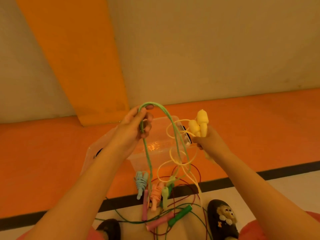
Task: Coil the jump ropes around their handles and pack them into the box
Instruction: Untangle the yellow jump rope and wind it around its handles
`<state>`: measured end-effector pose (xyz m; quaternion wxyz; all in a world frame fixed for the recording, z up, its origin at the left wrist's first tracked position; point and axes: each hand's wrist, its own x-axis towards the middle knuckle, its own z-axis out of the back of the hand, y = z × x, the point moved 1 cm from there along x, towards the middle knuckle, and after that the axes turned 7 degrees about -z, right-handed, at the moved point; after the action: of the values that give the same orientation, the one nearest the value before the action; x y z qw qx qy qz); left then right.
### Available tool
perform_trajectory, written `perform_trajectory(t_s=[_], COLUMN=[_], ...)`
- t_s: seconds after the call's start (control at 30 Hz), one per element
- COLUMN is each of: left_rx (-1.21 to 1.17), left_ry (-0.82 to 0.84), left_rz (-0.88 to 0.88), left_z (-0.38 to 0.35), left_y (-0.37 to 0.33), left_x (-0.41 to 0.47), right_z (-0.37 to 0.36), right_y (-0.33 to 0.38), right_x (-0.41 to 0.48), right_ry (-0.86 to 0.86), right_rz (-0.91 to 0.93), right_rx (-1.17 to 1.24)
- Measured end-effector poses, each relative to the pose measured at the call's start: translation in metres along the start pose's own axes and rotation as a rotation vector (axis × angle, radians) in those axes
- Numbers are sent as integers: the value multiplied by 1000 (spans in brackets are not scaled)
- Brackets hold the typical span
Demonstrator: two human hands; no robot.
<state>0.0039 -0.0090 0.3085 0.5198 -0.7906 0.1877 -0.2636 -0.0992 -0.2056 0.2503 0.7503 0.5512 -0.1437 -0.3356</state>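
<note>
My left hand grips the bend of a light green rope, held up so both strands hang to the floor. My right hand holds two yellow handles together, their yellow rope dangling in loose loops. Below and behind both hands stands the clear plastic box, which looks empty. On the floor lie a coiled blue rope, a coiled pink-orange rope, light green handles, pink handles, a dark green handle and loose dark red and green cords.
The box's clear lid lies at its left on the orange mat. A black stripe divides the orange mat from the pale floor. My two dark slippers sit at the bottom, either side of the tangled cords.
</note>
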Motion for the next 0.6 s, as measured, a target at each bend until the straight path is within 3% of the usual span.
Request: perform_trajectory(t_s=[0.27,0.6], left_rx=[-304,-225], left_ry=[-82,-356], left_rz=[-42,-49], left_z=[25,89], left_y=[-16,-17], left_x=[5,0], right_z=[16,59], right_y=[-23,-30], right_x=[8,9], right_ry=[1,-244], right_rz=[-126,-106], right_rx=[-398,-378])
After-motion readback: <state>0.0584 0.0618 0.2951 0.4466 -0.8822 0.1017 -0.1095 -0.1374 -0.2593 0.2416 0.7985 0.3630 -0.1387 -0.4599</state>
